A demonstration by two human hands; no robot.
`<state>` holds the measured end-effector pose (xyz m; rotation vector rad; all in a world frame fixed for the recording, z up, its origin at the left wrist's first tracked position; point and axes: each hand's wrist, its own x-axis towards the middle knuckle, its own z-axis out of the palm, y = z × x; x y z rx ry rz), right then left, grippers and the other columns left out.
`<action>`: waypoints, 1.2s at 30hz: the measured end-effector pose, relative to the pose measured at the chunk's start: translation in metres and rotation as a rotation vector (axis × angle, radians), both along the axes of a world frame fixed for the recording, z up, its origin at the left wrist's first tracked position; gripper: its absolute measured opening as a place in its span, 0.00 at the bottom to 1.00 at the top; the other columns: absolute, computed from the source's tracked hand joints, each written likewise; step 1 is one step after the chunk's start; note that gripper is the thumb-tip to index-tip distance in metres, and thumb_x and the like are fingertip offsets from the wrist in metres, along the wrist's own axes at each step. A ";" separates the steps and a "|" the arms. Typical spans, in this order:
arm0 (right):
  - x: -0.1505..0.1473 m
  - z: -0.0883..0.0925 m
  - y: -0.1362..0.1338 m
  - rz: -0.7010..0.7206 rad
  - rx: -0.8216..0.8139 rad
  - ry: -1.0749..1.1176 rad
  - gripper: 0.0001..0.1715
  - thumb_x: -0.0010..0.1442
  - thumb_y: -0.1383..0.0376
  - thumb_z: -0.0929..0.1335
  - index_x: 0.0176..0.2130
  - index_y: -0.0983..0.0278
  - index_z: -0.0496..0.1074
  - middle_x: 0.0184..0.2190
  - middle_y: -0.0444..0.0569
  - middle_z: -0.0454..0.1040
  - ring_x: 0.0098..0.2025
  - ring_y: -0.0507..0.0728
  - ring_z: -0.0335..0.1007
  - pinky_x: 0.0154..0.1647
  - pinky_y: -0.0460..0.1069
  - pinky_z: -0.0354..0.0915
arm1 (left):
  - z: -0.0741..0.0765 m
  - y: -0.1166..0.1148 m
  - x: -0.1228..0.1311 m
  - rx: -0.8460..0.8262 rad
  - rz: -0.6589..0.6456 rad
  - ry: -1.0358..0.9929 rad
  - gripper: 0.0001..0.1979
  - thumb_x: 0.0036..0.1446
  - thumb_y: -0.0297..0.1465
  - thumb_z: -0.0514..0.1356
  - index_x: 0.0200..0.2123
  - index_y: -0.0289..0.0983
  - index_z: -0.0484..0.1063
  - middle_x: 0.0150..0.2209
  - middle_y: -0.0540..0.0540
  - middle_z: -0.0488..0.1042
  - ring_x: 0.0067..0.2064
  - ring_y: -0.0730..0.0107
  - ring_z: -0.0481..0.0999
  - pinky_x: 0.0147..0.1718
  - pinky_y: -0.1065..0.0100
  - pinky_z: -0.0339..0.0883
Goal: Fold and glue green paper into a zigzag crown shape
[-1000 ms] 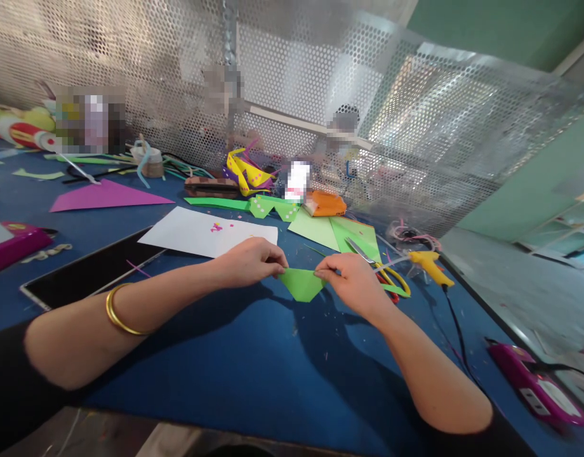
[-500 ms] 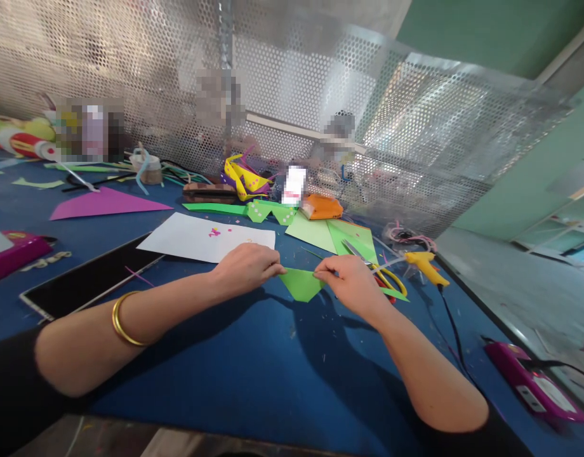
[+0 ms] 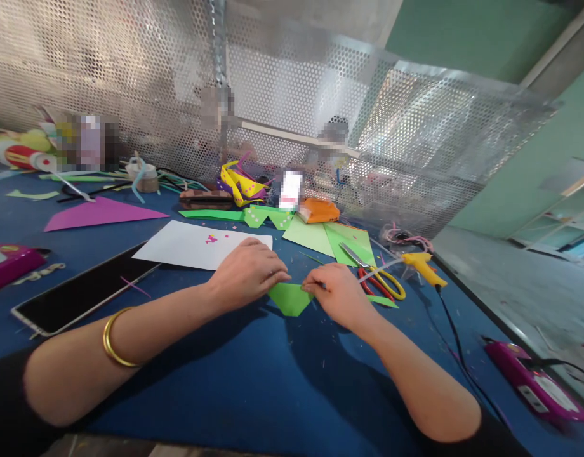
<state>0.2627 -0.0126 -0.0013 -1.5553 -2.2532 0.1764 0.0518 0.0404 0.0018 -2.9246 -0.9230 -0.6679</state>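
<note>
green paper piece (image 3: pixel 289 298), one only and folded to a downward point, sits between the person's two hands over the blue table (image 3: pixel 235 387). the left hand (image 3: pixel 247 273) closes its fingertips on the piece's upper left edge, and the right hand (image 3: pixel 334 293) pinches the upper right corner between thumb and fingers. whether the point rests on the table or hangs just above it cannot be told.

counted around the grip: one gold bangle (image 3: pixel 113 339) on the left forearm; one white sheet (image 3: pixel 197 244) just beyond the left hand; one dark flat screen (image 3: pixel 82 292) out to its left; one magenta triangle (image 3: pixel 101 212) farther beyond that. one yellow glue gun (image 3: pixel 423 265) with a black cord lies to the right of the grip. two magenta devices: one (image 3: pixel 534 387) far right, one (image 3: pixel 11 263) far left.

scissors (image 3: pixel 378 279) lie just beyond the right hand; red and yellow handles overlap, so one pair or two is hard to say. the left hand hides the piece's left corner, and the far-left device is cut off by the frame. several spots behind the perforated metal screen (image 3: pixel 416 127) are blurred out.

against half a second earlier, the left fingers lie flatter over the top edge, less of the green piece shows, and both hands sit slightly nearer the person.
</note>
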 end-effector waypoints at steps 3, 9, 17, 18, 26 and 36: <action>-0.010 -0.005 -0.005 0.036 0.025 -0.003 0.08 0.60 0.71 0.69 0.29 0.63 0.76 0.26 0.43 0.77 0.32 0.53 0.67 0.47 0.52 0.57 | -0.005 -0.008 0.005 -0.185 -0.043 0.033 0.09 0.63 0.31 0.56 0.35 0.41 0.78 0.32 0.51 0.80 0.36 0.68 0.76 0.41 0.65 0.60; -0.009 -0.005 -0.003 0.052 0.014 0.115 0.07 0.59 0.69 0.71 0.29 0.61 0.76 0.27 0.41 0.78 0.31 0.52 0.69 0.47 0.52 0.57 | -0.003 -0.015 0.008 -0.158 0.018 0.055 0.09 0.62 0.29 0.54 0.32 0.37 0.73 0.31 0.48 0.76 0.35 0.66 0.73 0.32 0.68 0.59; -0.012 -0.010 -0.006 -0.017 0.090 0.193 0.06 0.58 0.70 0.72 0.29 0.59 0.77 0.29 0.41 0.79 0.35 0.55 0.72 0.45 0.51 0.60 | -0.008 -0.018 0.008 -0.049 0.005 0.078 0.11 0.66 0.33 0.51 0.34 0.38 0.71 0.32 0.48 0.73 0.36 0.65 0.72 0.33 0.67 0.59; -0.013 -0.010 -0.007 -0.020 0.102 0.191 0.06 0.58 0.69 0.71 0.29 0.60 0.76 0.28 0.42 0.79 0.34 0.55 0.72 0.44 0.51 0.60 | -0.008 -0.019 0.008 -0.054 0.007 0.065 0.11 0.66 0.32 0.51 0.34 0.37 0.71 0.33 0.48 0.73 0.35 0.65 0.72 0.32 0.67 0.59; 0.000 0.000 -0.002 0.028 -0.003 0.301 0.07 0.60 0.66 0.70 0.39 0.55 0.78 0.37 0.40 0.82 0.41 0.55 0.76 0.59 0.57 0.55 | 0.004 -0.014 0.006 -0.312 0.051 -0.075 0.07 0.60 0.30 0.58 0.29 0.37 0.71 0.27 0.51 0.73 0.31 0.70 0.70 0.30 0.70 0.57; -0.006 0.000 -0.007 -0.025 0.081 0.119 0.09 0.58 0.70 0.70 0.27 0.61 0.72 0.27 0.42 0.77 0.32 0.54 0.69 0.43 0.52 0.59 | 0.001 -0.011 0.005 -0.366 0.046 -0.096 0.11 0.61 0.35 0.57 0.34 0.39 0.79 0.33 0.49 0.78 0.35 0.68 0.74 0.33 0.69 0.59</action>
